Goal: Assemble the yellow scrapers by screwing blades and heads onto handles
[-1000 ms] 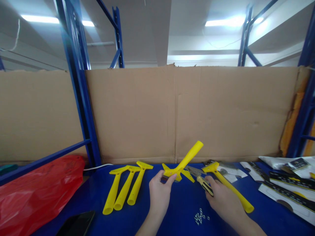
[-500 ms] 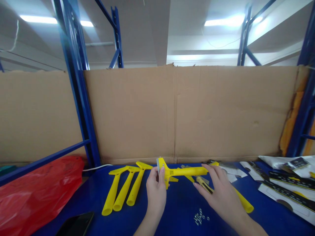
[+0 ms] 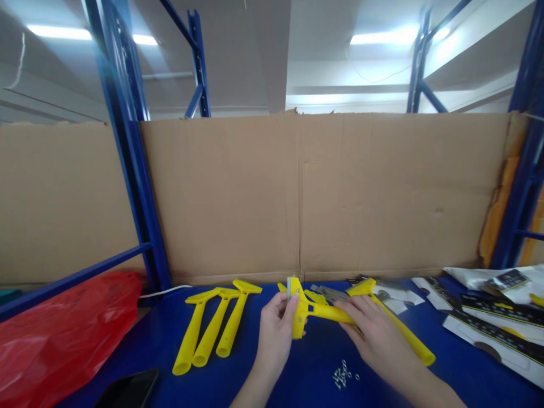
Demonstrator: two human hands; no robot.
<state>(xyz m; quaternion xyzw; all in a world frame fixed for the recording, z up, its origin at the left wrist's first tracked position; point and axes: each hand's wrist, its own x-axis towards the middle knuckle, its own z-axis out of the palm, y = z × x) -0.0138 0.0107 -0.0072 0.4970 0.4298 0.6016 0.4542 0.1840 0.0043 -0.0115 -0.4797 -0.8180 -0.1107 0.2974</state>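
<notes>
A yellow scraper (image 3: 325, 312) lies sideways between my hands, a metal blade edge along its head and small screws in the face. My left hand (image 3: 277, 326) pinches the head at the blade side, thumb on the front. Around the handle's right end, my right hand (image 3: 374, 328) is closed, its fingers over the top. A screwdriver does not show in the right hand now; the palm is hidden. Just behind that hand lies another yellow scraper (image 3: 406, 331). Small screws and nuts (image 3: 342, 375) are scattered on the blue table (image 3: 314, 368) below the hands.
Several yellow scraper handles (image 3: 208, 331) lie at left, beside a red plastic bag (image 3: 72, 334) and a dark phone (image 3: 127, 390). Metal blades (image 3: 329, 293) and more yellow parts lie behind the hands. Printed packaging cards (image 3: 495, 345) cover the right side. A cardboard wall (image 3: 229, 198) stands behind.
The scraper has shifted slightly right and its handle now tilts down. My right hand has closed on the handle end. The screwdriver seen by that hand is out of sight.
</notes>
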